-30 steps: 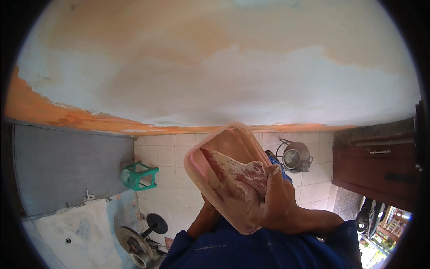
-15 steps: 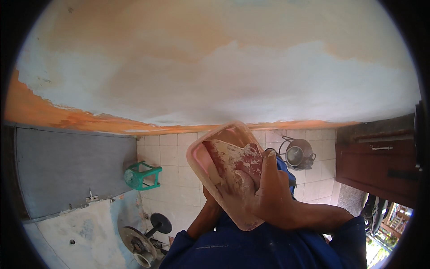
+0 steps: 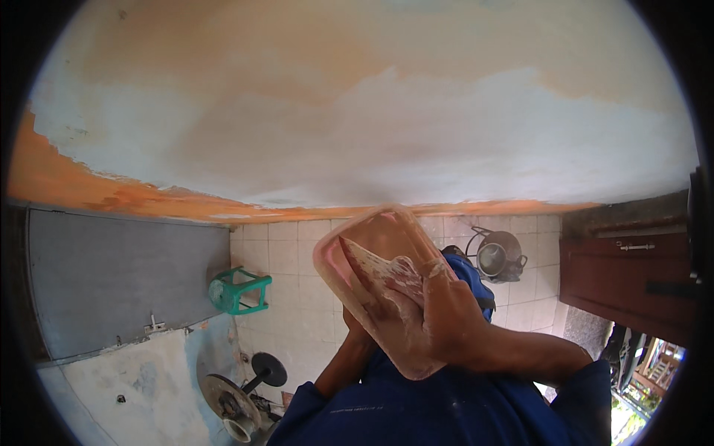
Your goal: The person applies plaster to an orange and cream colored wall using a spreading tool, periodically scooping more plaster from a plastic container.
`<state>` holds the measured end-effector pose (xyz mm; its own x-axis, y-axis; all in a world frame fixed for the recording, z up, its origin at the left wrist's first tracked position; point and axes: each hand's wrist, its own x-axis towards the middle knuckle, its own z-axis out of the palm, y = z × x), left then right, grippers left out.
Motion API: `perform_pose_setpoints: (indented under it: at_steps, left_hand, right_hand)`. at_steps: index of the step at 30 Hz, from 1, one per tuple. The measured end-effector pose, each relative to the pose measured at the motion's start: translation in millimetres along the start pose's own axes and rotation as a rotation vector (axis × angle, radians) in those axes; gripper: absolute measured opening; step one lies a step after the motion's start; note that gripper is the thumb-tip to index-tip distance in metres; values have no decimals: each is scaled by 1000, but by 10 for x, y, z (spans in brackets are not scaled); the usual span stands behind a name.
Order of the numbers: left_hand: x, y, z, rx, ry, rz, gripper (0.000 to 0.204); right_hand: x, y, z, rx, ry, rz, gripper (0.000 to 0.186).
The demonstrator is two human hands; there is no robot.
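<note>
In front of my body I hold a pinkish plastic tub (image 3: 332, 260), slanted, with wet filler clinging to its inside. My left hand (image 3: 358, 327) supports it from the underside, its fingers hidden behind the tub. With my right hand (image 3: 452, 308) I grip a dark red putty scraper (image 3: 375, 266) inside the tub. Pale filler coats most of its blade, and smears cover my right thumb and fingers. The scraper's blade lies tilted, close to the tub's left inner wall.
Ahead rises a wall (image 3: 357, 141) with white filler over orange paint. A green stool (image 3: 242, 290) stands left by a grey door (image 3: 126, 275). Metal pots (image 3: 492, 256) sit on the tiled floor (image 3: 297, 253) at right, near a brown door (image 3: 625, 275). A round-based stand (image 3: 223, 394) is lower left.
My right hand has turned the scraper inside the tub, so its blade now shows narrower and more edge-on. The tub has shifted only slightly.
</note>
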<state>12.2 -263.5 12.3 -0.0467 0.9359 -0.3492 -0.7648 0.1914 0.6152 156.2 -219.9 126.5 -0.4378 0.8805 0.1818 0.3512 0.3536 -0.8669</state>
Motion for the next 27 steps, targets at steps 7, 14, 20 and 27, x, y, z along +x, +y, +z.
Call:
perform_pose_setpoints:
  at_steps: [7, 14, 20, 27]
  left_hand:
    - [19, -20, 7, 4, -1, -7, 46]
    - [-23, -53, -4, -3, 7, -7, 46]
    - [-4, -81, -19, -7, -5, -32, 46]
    - [-39, -34, -56, -6, 3, -18, 47]
  right_hand:
    - [-15, -32, 58, -16, 62, 143, 42]
    - [44, -190, -168, 132, -218, 369, 42]
    - [13, -224, -221, 33, -216, 358, 38]
    - [39, -180, -102, 9, -57, 138, 36]
